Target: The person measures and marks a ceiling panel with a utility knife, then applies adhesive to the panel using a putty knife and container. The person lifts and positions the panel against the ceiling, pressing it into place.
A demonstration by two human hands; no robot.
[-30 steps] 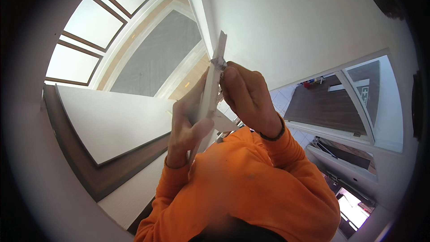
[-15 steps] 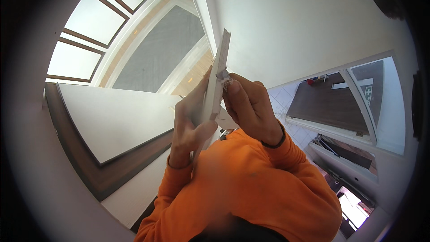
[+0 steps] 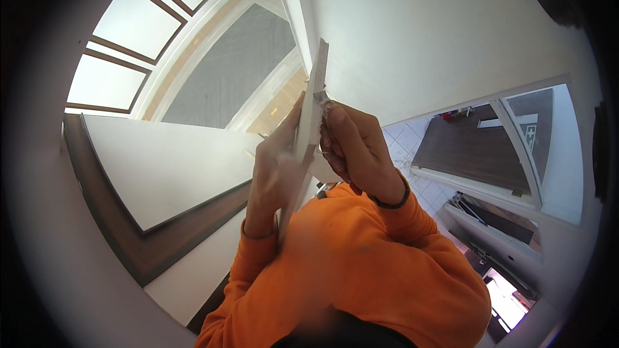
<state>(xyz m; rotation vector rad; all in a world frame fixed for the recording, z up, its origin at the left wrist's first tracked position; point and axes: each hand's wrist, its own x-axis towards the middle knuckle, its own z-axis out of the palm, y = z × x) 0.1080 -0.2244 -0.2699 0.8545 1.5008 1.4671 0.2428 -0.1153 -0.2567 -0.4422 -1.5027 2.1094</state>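
A thin white board [image 3: 317, 84], seen nearly edge-on, stands upright in front of my chest. My left hand [image 3: 271, 171] is closed on its left side; the thumb area is blurred. On the right, my right hand [image 3: 362, 145] is closed, its thumb and fingers pressed together at the board's ragged, crumbly edge. A bit of greyish-white torn material [image 3: 320, 96] shows just above those fingertips. What exactly the right fingers pinch is hidden. Below them, a pale flat piece [image 3: 322, 169] shows between the hands, partly covered.
A plain white wall [image 3: 438, 32] rises ahead and to the right. On the left is a white panel with a brown border [image 3: 155, 261]. Beyond it lies a grey floor area [image 3: 235, 71] beside bright framed panes [image 3: 138, 22]. An opening at right shows tiles and a dark brown surface [image 3: 471, 142].
The board has tilted and shifted slightly left. My right fingers have moved slightly along its ragged edge and cover more of the torn material. My left thumb has moved up.
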